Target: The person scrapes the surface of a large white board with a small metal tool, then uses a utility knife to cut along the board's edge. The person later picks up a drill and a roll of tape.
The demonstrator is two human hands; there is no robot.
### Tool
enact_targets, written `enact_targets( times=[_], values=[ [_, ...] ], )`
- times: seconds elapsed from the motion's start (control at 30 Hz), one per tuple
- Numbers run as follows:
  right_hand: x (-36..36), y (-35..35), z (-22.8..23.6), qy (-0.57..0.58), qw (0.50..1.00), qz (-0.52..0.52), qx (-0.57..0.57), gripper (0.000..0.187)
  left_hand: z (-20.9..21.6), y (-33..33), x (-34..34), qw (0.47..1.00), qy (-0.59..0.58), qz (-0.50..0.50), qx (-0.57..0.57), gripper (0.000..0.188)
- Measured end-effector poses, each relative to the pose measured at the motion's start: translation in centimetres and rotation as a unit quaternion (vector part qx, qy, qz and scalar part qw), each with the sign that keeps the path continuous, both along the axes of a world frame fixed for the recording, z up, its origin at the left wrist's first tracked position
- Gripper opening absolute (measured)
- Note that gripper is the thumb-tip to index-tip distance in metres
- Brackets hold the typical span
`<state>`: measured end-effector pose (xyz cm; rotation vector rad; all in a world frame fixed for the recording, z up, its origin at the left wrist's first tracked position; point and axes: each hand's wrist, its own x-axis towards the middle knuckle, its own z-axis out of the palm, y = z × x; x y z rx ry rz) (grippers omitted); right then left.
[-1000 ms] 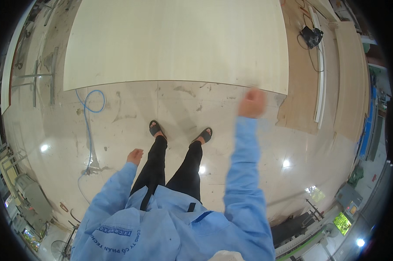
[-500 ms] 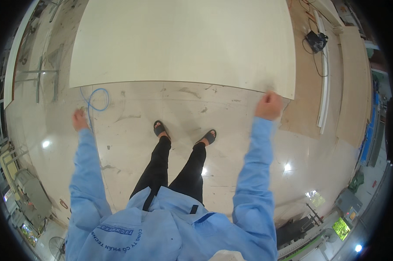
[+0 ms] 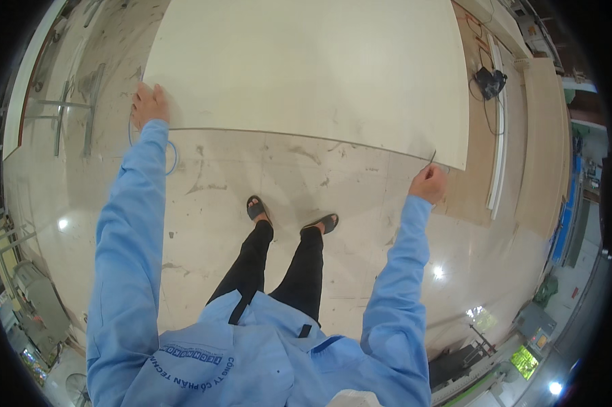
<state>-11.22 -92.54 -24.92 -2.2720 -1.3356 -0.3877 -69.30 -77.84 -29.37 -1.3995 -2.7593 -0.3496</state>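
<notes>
A large cream-coloured panel (image 3: 306, 68) spreads across the upper middle, its near edge facing me. At the panel's near left corner is my left hand (image 3: 150, 107), its thumb on the top and its bent fingers at the side edge; the hand hides the corner itself. My right hand (image 3: 429, 184) is closed in a pinch just in front of the near edge, close to the right corner. From its fingers a thin dark pointed stick (image 3: 432, 157) sticks up over the panel; whether it is a pencil or a blade I cannot tell.
A blue hose (image 3: 173, 159) lies on the floor below the left corner. Metal frame bars (image 3: 62, 108) are at the left. To the right lie brown boards (image 3: 542, 136), a white strip (image 3: 499, 156) and a black bag (image 3: 490, 83) with a cord. Machines line both rims.
My left hand has swung forward from beside the panel onto its left corner. The right hand has drawn back slightly from the edge, and the thin stick now shows in it.
</notes>
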Motion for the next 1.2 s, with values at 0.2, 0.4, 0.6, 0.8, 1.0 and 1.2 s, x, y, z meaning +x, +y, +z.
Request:
enact_targets(
  times=[0.2,0.4,0.6,0.8,1.0,1.2],
  values=[
    [-22.9,0.9,-7.4,0.052,0.96,0.268,0.056,0.009,1.4,-0.5,0.4,0.999,-0.021,-0.014,0.042,0.061],
    [-21.4,0.4,-2.0,0.088,0.955,0.269,0.09,0.005,1.0,-0.2,0.6,0.997,-0.01,-0.027,0.069,0.056],
    [-11.2,0.7,-2.6,0.004,0.997,0.072,0.035,0.009,1.5,-0.9,2.0,0.997,-0.025,-0.022,0.074,0.056],
    [-38.1,1.1,-6.1,0.085,0.967,0.24,0.002,0.019,0.7,-0.7,-1.2,0.963,-0.248,-0.056,0.089,0.051],
    [-38.7,2.5,-1.4,-0.01,0.983,0.168,0.076,0.01,-5.3,-9.1,-19.9,0.848,-0.475,-0.162,0.17,0.034],
    [-37.6,2.1,-4.9,-0.004,0.991,0.136,-0.016,0.017,-15.3,-28.1,-33.0,0.847,-0.461,0.099,-0.244,0.032]
  ],
)
